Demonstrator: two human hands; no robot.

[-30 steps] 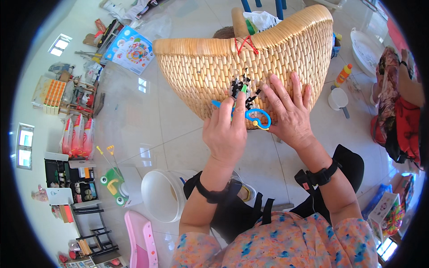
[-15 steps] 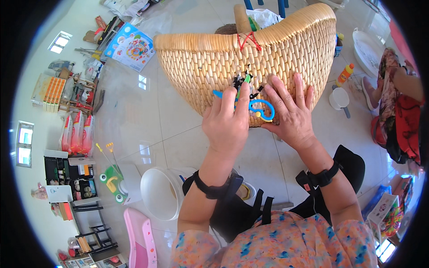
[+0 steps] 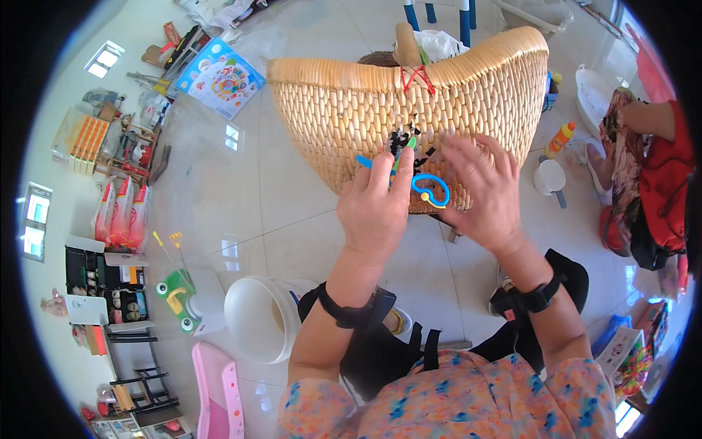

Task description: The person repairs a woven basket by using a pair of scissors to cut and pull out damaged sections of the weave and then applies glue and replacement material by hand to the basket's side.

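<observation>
A large woven straw basket (image 3: pixel 329 102) stands in front of me with its outer side facing me. Red cord is laced in crosses below its rim. My left hand (image 3: pixel 374 212) is closed against the weave, gripping what look like plastic scissors (image 3: pixel 441 181) with a blue loop handle; a green tip and a blue end stick out past the fingers. Beyond these fingertips, a cluster of small black bits (image 3: pixel 400 140) lies on the basket. My right hand (image 3: pixel 486 194), slightly blurred, hovers by the basket's right part, fingers apart and nothing visible in them.
A white bucket (image 3: pixel 256 318) stands left of my legs, near a pink plastic piece (image 3: pixel 217 395) and a green frog-faced toy (image 3: pixel 181 301). Rightward are an orange bottle (image 3: pixel 561 139), a white dipper (image 3: pixel 550 177) and another person's red clothing (image 3: pixel 669 197). Shelves line the left wall.
My right hand has come off the basket where it was pressing flat, and its fingers now curve in the air. The left hand keeps its grip. The whole view has shifted slightly.
</observation>
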